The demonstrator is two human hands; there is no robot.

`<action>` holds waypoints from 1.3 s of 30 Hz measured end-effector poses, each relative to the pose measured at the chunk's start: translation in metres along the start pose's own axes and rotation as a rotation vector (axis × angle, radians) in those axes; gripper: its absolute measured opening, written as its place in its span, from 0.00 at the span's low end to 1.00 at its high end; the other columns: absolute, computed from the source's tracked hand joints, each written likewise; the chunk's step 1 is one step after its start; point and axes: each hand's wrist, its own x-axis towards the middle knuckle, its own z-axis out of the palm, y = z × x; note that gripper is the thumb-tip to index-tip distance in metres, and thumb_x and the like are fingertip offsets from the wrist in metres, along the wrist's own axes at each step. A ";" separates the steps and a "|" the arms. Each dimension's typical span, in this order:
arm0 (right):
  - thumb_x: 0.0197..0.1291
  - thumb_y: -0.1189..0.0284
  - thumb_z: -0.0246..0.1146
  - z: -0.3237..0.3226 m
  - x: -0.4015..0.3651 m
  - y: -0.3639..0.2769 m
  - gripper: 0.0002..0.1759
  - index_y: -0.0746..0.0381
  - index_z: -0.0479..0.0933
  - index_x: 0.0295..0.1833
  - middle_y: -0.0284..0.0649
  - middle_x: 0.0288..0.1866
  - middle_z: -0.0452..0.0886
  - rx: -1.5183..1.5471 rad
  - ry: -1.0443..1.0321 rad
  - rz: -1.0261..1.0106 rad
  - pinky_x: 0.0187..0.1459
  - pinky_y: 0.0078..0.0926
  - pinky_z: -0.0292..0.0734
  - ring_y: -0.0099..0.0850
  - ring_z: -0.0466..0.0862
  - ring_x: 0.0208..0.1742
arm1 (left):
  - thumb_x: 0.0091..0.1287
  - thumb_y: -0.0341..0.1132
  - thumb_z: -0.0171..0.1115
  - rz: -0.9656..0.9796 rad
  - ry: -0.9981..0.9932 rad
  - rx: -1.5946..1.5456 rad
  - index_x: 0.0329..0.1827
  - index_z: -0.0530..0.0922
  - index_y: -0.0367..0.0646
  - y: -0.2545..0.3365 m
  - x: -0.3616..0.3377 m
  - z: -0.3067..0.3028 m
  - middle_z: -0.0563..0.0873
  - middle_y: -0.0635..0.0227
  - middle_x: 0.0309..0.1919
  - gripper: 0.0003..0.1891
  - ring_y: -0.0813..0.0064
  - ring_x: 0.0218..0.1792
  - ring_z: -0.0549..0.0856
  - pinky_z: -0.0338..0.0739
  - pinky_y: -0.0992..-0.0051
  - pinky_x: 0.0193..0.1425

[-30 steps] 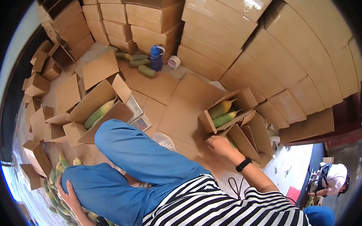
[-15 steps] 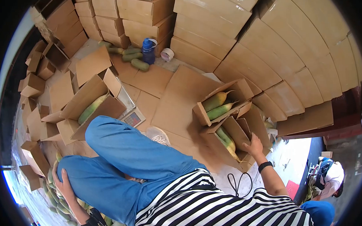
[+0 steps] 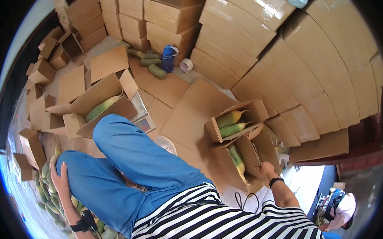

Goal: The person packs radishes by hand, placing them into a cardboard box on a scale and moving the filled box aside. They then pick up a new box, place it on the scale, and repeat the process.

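My right hand (image 3: 267,171) has its fingers closed on the flap edge of an open cardboard box (image 3: 225,162). Inside that box lies a green radish (image 3: 236,159). Just beyond it stands a second open box (image 3: 213,130), holding a yellowish-green radish (image 3: 229,118) and a greener radish (image 3: 234,129). My left hand (image 3: 61,181) lies along the outer side of my bent left leg, fingers stretched out and holding nothing. Ahead of my knees, another open box (image 3: 93,95) with a radish (image 3: 103,108) sits on a scale (image 3: 144,124).
Stacked cartons (image 3: 239,37) wall off the back and right. A blue bottle (image 3: 168,60), a tape roll (image 3: 186,65) and several radishes (image 3: 157,71) stand or lie near them. Open boxes (image 3: 42,72) fill the left side, above a radish pile (image 3: 51,200). Another person (image 3: 344,209) is at lower right.
My right hand has moved from beside the box flap to a closed grip on its edge. My left hand stays on my leg. The view has shifted slightly.
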 end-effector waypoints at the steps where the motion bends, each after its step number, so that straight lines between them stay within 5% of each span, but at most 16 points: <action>1: 0.54 0.49 0.65 0.004 -0.006 0.004 0.23 0.61 0.85 0.36 0.49 0.37 0.86 0.015 0.015 -0.012 0.45 0.42 0.81 0.47 0.85 0.41 | 0.70 0.40 0.57 0.020 -0.011 -0.010 0.60 0.74 0.36 -0.003 0.001 -0.001 0.80 0.55 0.54 0.20 0.64 0.57 0.77 0.65 0.68 0.67; 15: 0.54 0.43 0.65 0.063 -0.074 0.068 0.30 0.62 0.85 0.40 0.50 0.39 0.86 0.051 -0.183 0.182 0.43 0.40 0.80 0.46 0.87 0.40 | 0.69 0.40 0.58 -0.020 -0.045 0.016 0.60 0.74 0.34 0.019 0.007 0.002 0.81 0.53 0.53 0.22 0.60 0.57 0.78 0.66 0.67 0.67; 17: 0.52 0.38 0.64 0.045 -0.041 0.101 0.35 0.61 0.85 0.43 0.48 0.41 0.86 0.361 -0.750 0.118 0.43 0.40 0.81 0.41 0.87 0.40 | 0.69 0.40 0.58 -0.024 -0.041 0.017 0.60 0.74 0.34 0.019 0.008 0.004 0.81 0.53 0.54 0.22 0.60 0.57 0.78 0.66 0.67 0.67; 18: 0.51 0.36 0.65 0.032 -0.017 0.112 0.38 0.60 0.82 0.51 0.47 0.46 0.86 0.297 -0.769 0.077 0.44 0.40 0.81 0.40 0.87 0.40 | 0.69 0.40 0.58 -0.023 -0.027 0.020 0.60 0.74 0.34 0.020 0.008 0.005 0.81 0.53 0.54 0.22 0.60 0.57 0.78 0.66 0.67 0.67; 19: 0.53 0.43 0.65 0.000 0.016 0.106 0.34 0.61 0.80 0.54 0.49 0.47 0.85 -0.073 -0.599 0.055 0.45 0.40 0.81 0.41 0.86 0.43 | 0.70 0.41 0.58 -0.025 -0.013 0.023 0.60 0.74 0.34 0.020 0.007 0.007 0.80 0.53 0.55 0.22 0.59 0.57 0.78 0.66 0.67 0.67; 20: 0.55 0.50 0.64 -0.053 -0.001 0.070 0.27 0.64 0.83 0.46 0.50 0.42 0.86 0.173 0.014 -0.123 0.45 0.41 0.81 0.43 0.86 0.41 | 0.70 0.41 0.58 -0.032 -0.013 0.021 0.60 0.74 0.34 0.019 0.005 0.008 0.80 0.53 0.55 0.22 0.59 0.57 0.78 0.66 0.67 0.67; 22: 0.57 0.51 0.63 -0.095 0.052 0.042 0.28 0.67 0.79 0.47 0.51 0.35 0.85 0.386 0.250 -0.047 0.37 0.40 0.81 0.43 0.86 0.31 | 0.70 0.41 0.58 -0.033 0.027 0.041 0.60 0.74 0.34 0.018 0.004 0.010 0.80 0.53 0.56 0.22 0.60 0.58 0.78 0.66 0.67 0.67; 24: 0.60 0.46 0.61 -0.115 0.094 0.005 0.30 0.66 0.77 0.46 0.46 0.27 0.82 0.929 0.131 0.054 0.31 0.34 0.80 0.37 0.85 0.27 | 0.70 0.40 0.58 -0.053 0.046 0.042 0.60 0.74 0.34 0.016 0.003 0.010 0.80 0.53 0.56 0.22 0.60 0.58 0.78 0.66 0.68 0.67; 27: 0.57 0.41 0.63 -0.111 0.139 -0.052 0.33 0.66 0.79 0.36 0.42 0.20 0.78 1.214 -0.065 0.215 0.20 0.28 0.69 0.32 0.79 0.19 | 0.69 0.40 0.58 -0.044 0.030 0.003 0.59 0.75 0.35 0.017 0.000 0.005 0.82 0.53 0.53 0.21 0.61 0.56 0.79 0.67 0.68 0.66; 30: 0.60 0.54 0.67 -0.071 0.183 -0.069 0.23 0.65 0.77 0.30 0.43 0.20 0.77 1.498 0.084 0.233 0.19 0.31 0.68 0.33 0.77 0.17 | 0.69 0.39 0.59 -0.100 0.049 0.037 0.58 0.75 0.35 0.023 -0.006 -0.001 0.82 0.54 0.52 0.20 0.63 0.55 0.80 0.68 0.68 0.66; 33: 0.59 0.71 0.62 -0.060 0.192 -0.054 0.09 0.64 0.76 0.31 0.44 0.21 0.76 1.448 -0.025 0.489 0.18 0.31 0.68 0.35 0.75 0.17 | 0.68 0.39 0.59 -0.095 0.058 -0.005 0.58 0.75 0.35 0.015 -0.011 -0.005 0.82 0.55 0.51 0.20 0.63 0.55 0.79 0.67 0.68 0.66; 36: 0.58 0.71 0.62 -0.055 0.166 -0.047 0.09 0.64 0.75 0.29 0.43 0.20 0.75 1.498 -0.010 0.593 0.18 0.31 0.67 0.35 0.73 0.15 | 0.69 0.39 0.59 -0.095 0.070 -0.028 0.58 0.75 0.35 0.014 -0.012 -0.004 0.82 0.55 0.51 0.20 0.63 0.54 0.79 0.67 0.69 0.66; 39: 0.59 0.68 0.62 -0.035 0.149 -0.024 0.09 0.63 0.75 0.35 0.43 0.24 0.78 1.482 -0.051 0.538 0.24 0.29 0.73 0.35 0.78 0.24 | 0.69 0.39 0.58 -0.087 0.047 0.045 0.59 0.74 0.35 0.012 -0.011 -0.007 0.81 0.55 0.52 0.21 0.63 0.56 0.79 0.66 0.68 0.66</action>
